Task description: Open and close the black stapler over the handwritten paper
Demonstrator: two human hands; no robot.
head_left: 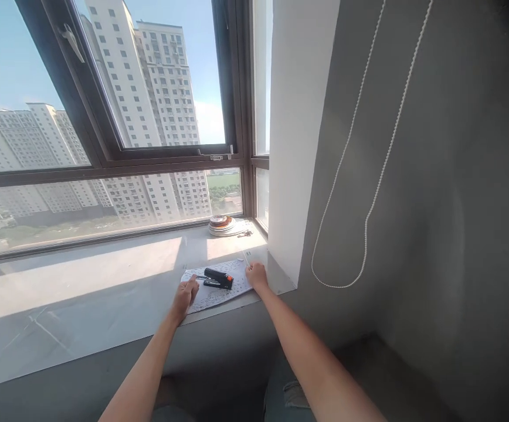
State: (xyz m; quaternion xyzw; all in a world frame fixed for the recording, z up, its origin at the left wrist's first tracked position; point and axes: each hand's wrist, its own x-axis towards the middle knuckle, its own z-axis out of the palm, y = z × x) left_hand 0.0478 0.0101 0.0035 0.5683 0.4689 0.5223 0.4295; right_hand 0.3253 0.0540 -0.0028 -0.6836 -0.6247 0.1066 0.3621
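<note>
A black stapler [218, 278] with an orange-red spot on its right end lies on printed paper [213, 302] at the sill's front edge. Thin metal parts stick out from its left end. My left hand [186, 298] is closed at that end, its fingertips on the metal part over the paper's left edge. At the paper's right edge, my right hand [257, 275] is closed around a thin pale strip [246, 258] that points up and away. The strip is too small to name more exactly. My right fingers partly hide it.
On the pale window sill [105, 299], a stack of round rolls [221, 225] sits in the far corner with small dark bits beside it. Dark-framed windows [105, 170] rise behind. A looped bead chain [366, 234] hangs by the grey wall at right.
</note>
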